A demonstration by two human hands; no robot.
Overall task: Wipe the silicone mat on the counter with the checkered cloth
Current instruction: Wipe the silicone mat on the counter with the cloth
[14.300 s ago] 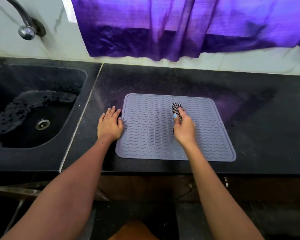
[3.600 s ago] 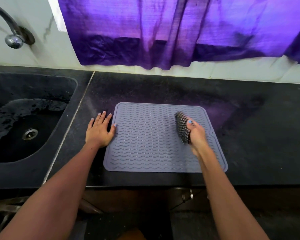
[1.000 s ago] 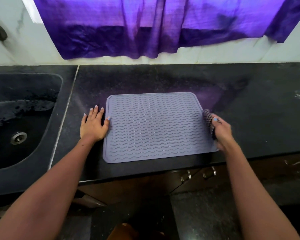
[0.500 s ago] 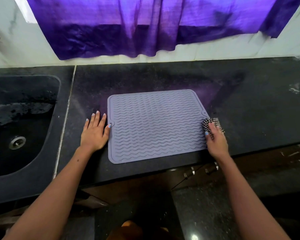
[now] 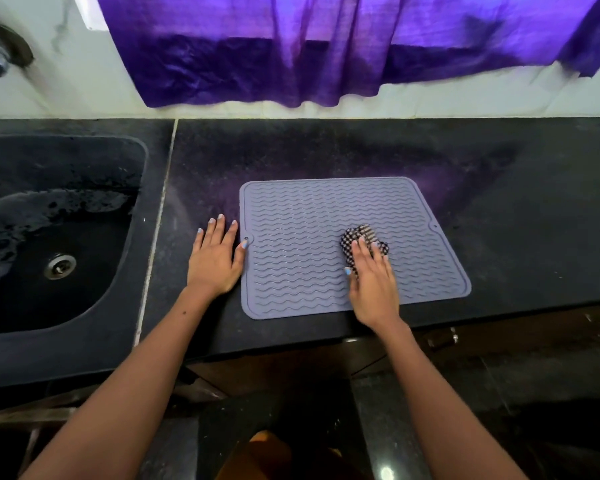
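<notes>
Right hand (image 5: 373,277) presses the bunched checkered cloth (image 5: 362,239) flat-fingered onto the silicone mat (image 5: 291,244); left hand (image 5: 215,259), fingers spread, steadies the mat's left edge against sliding

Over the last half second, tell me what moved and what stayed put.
The right hand slid the checkered cloth from the mat's right edge inward, left across the silicone mat, now pressing it flat with fairly straight fingers. Nothing was let go. The left hand stayed flat on the counter, at the mat's left edge.
</notes>
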